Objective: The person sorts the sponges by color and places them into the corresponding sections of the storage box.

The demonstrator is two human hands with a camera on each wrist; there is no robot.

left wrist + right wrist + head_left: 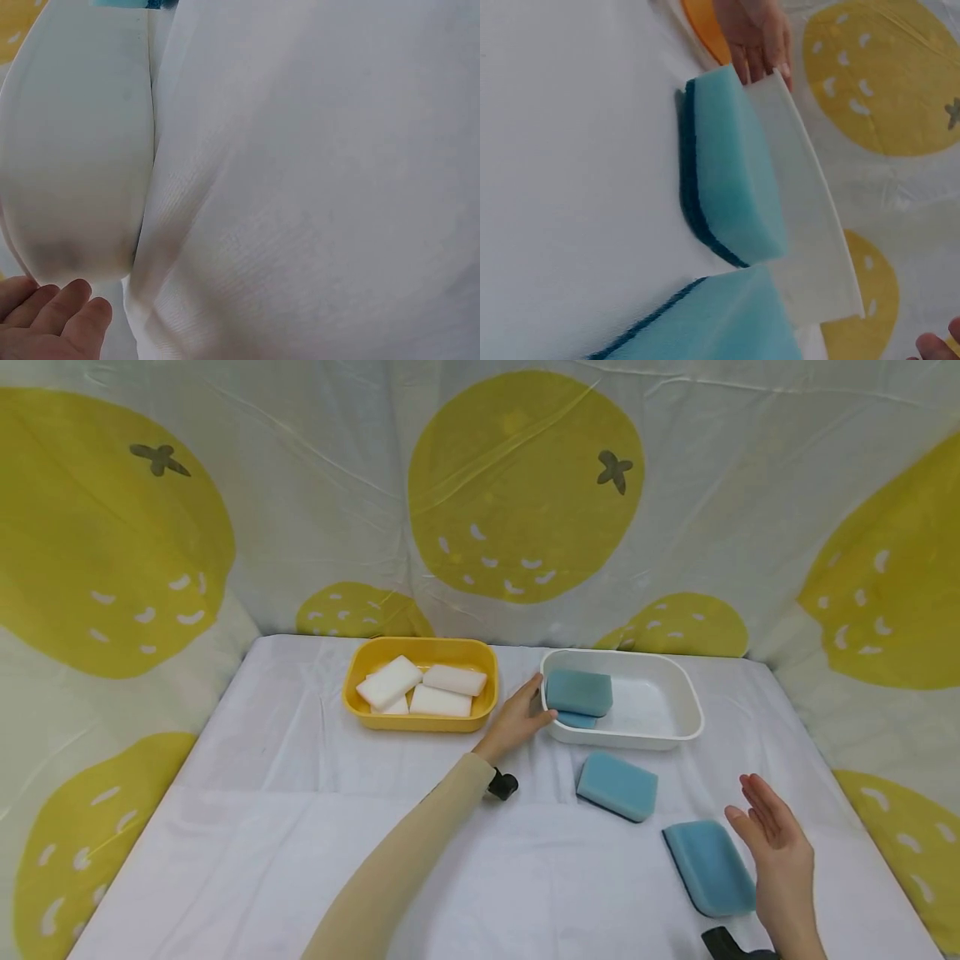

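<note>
My left hand (517, 720) is at the left end of a white plastic tub (660, 742), its fairly straight fingers (56, 311) touching the end wall and the thumb close to the front corner. Inside the tub, at its left side, a blue sponge (577, 692) lies over another blue sponge (576, 720). My right hand (780, 852) is held up with fingers extended and holds nothing. Just left of it, a blue sponge (711, 868) with a dark scouring layer lies on the cloth. One more such sponge (618, 785) lies between that one and the tub.
A yellow tub (420, 724) holding several white sponges (442, 700) stands left of the white one, near the table's back edge. White cloth (247, 827) covers the table. Behind and at both sides hangs a curtain (330, 485) printed with yellow fruit.
</note>
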